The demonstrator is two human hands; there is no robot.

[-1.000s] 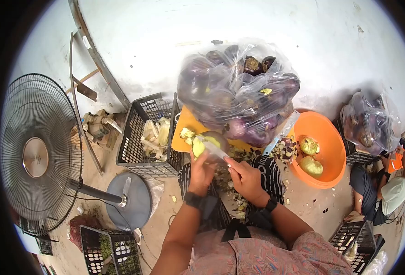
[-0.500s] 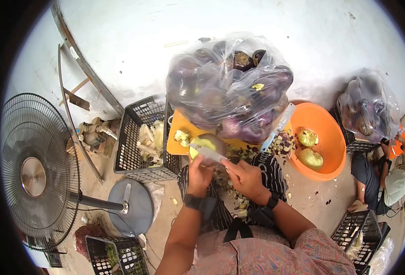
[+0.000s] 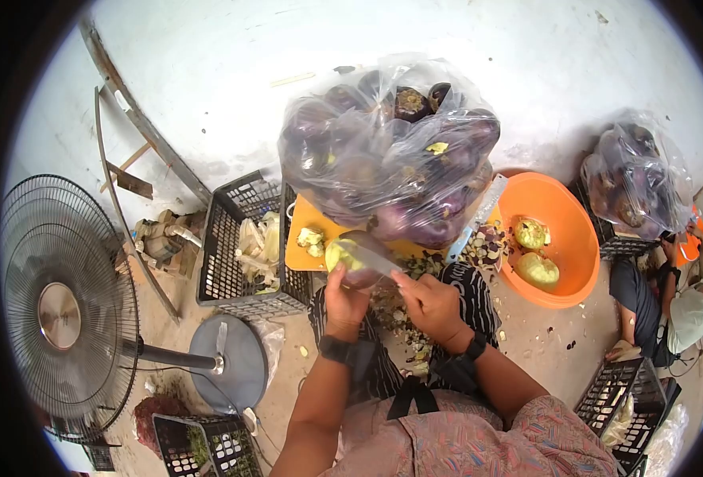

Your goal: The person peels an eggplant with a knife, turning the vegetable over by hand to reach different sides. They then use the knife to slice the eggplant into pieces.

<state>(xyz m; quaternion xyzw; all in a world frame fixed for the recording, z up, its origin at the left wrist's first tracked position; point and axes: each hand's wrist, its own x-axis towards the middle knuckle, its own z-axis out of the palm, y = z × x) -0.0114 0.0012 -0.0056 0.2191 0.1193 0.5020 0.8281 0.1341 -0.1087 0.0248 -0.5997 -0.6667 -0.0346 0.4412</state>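
Observation:
My left hand [image 3: 343, 300] grips a partly peeled eggplant [image 3: 359, 274], purple on its right side with pale flesh bared at the upper left. A knife [image 3: 378, 260] is in my closed right hand [image 3: 431, 304], its broad blade lying against the eggplant. Just beyond them is an orange-yellow board [image 3: 302, 253] with a pale cut-off piece [image 3: 312, 241] on it. On the board rests a large clear plastic bag full of eggplants [image 3: 391, 159]. Two peeled eggplants [image 3: 537, 270] lie in the orange basin [image 3: 580, 280] to the right.
A second knife [image 3: 479, 219] leans beside the bag, above dark peel scraps [image 3: 487, 248]. A black crate [image 3: 244, 294] with pale scraps stands left. Further left is a standing fan [image 3: 69, 306]. Another person [image 3: 689, 318] sits at far right near another eggplant bag [image 3: 631, 187].
The knife blade has shifted right and lies further across the eggplant, away from the bared top. My right hand has moved slightly right. The whole view has shifted slightly.

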